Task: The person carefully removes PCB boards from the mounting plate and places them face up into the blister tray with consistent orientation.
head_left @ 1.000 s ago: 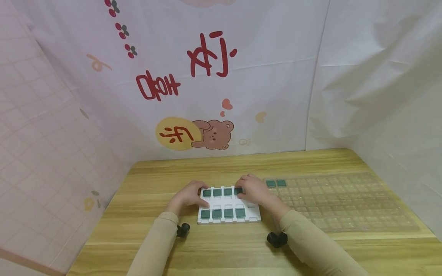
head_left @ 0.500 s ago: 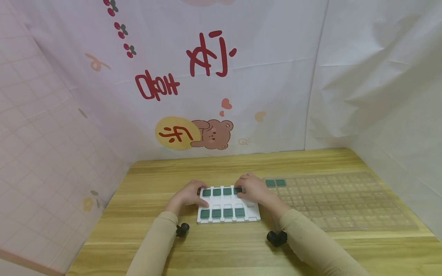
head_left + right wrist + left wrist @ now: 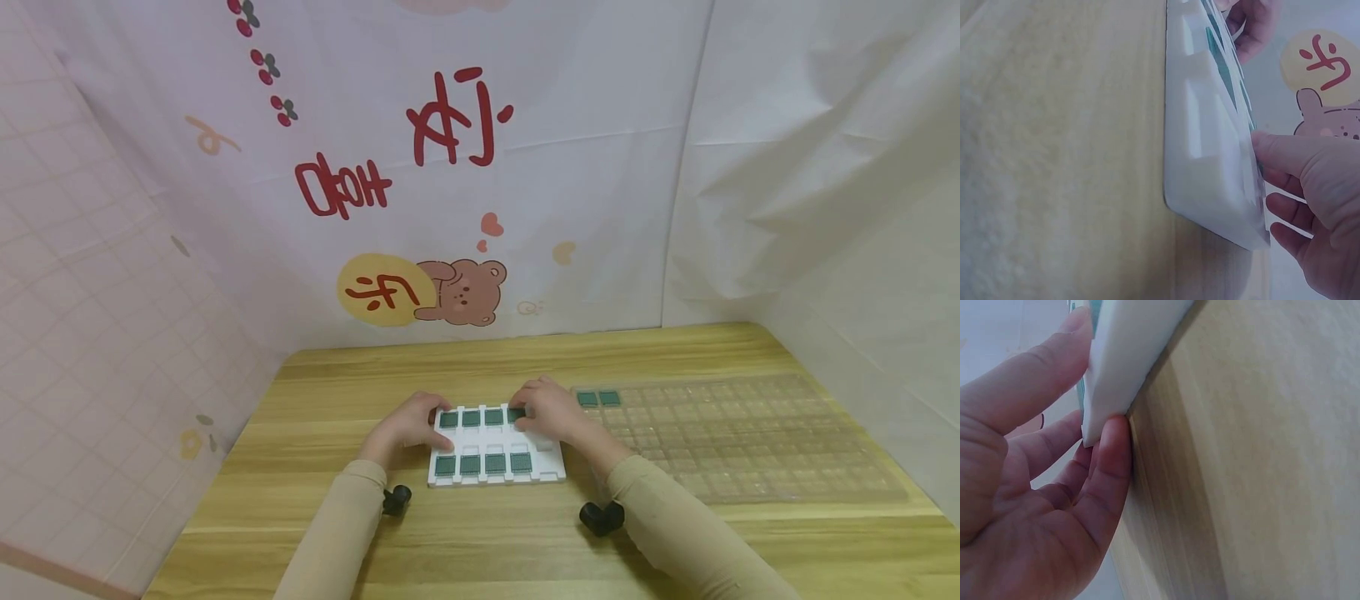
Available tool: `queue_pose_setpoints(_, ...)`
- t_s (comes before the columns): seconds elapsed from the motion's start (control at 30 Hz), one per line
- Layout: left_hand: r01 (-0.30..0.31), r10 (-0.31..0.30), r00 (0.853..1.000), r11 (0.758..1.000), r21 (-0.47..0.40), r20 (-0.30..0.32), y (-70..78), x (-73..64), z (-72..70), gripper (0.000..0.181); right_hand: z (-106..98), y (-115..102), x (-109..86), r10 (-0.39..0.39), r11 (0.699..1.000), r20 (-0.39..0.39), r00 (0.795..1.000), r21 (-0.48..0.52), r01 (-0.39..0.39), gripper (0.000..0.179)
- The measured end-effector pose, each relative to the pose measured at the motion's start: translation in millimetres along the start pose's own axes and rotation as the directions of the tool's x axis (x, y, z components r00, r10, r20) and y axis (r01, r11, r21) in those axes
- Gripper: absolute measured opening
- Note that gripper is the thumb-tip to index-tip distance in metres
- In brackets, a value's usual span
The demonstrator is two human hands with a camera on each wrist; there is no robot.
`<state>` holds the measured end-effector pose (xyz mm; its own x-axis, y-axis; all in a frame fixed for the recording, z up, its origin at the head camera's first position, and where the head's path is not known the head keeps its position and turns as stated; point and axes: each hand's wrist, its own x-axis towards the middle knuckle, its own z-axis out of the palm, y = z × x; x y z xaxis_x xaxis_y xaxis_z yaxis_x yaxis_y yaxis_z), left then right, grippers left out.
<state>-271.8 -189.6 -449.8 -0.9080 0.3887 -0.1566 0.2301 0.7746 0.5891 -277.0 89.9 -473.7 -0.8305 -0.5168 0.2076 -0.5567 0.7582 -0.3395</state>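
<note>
A white foam-like tray (image 3: 495, 437) lies on the wooden table, with small green circuit chips in two rows of slots. My left hand (image 3: 408, 422) grips its left end. In the left wrist view, the thumb lies on the tray's top face and the other fingers curl against the white edge (image 3: 1138, 356). At the far row's fourth slot, my right hand (image 3: 551, 412) pinches a green chip (image 3: 516, 414), partly hidden by the fingers. The right wrist view shows the right thumb and fingers (image 3: 1329, 200) at the tray's top side.
A clear gridded tray (image 3: 742, 442) lies right of the white one, with two green chips (image 3: 609, 398) in its far left corner cells. Black wrist cameras (image 3: 602, 521) sit on both forearms. Printed cloth (image 3: 600, 167) hangs behind and beside the table (image 3: 480, 542).
</note>
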Motion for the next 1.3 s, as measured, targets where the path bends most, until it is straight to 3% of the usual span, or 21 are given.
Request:
queue_pose_setpoints(0.43,0.002,-0.002,1.0,1.0,-0.02,0.002,-0.5,0.2,1.4,0.062,-4,-5,-3.3,0.033,0.997,-0.015,0.999,0.065,-0.032,0.026)
queue_pose_setpoints(0.7,0.006,-0.006,1.0,1.0,-0.026,-0.005,-2.7,1.9,3.1,0.063,-13,-8,-8.4,-0.017,0.995,-0.052,0.998,0.094,0.022,0.026)
queue_pose_setpoints(0.9,0.006,-0.006,1.0,1.0,-0.026,-0.002,-1.8,1.8,2.1,0.062,-20,-5,-14.9,-0.054,0.996,-0.087,0.995,0.063,0.059,0.025)
queue_pose_setpoints(1.3,0.018,-0.018,1.0,0.999,-0.034,-0.003,-0.6,1.5,1.3,0.061,-35,-1,-28.6,-0.061,0.991,-0.14,0.988,0.111,0.077,0.025)
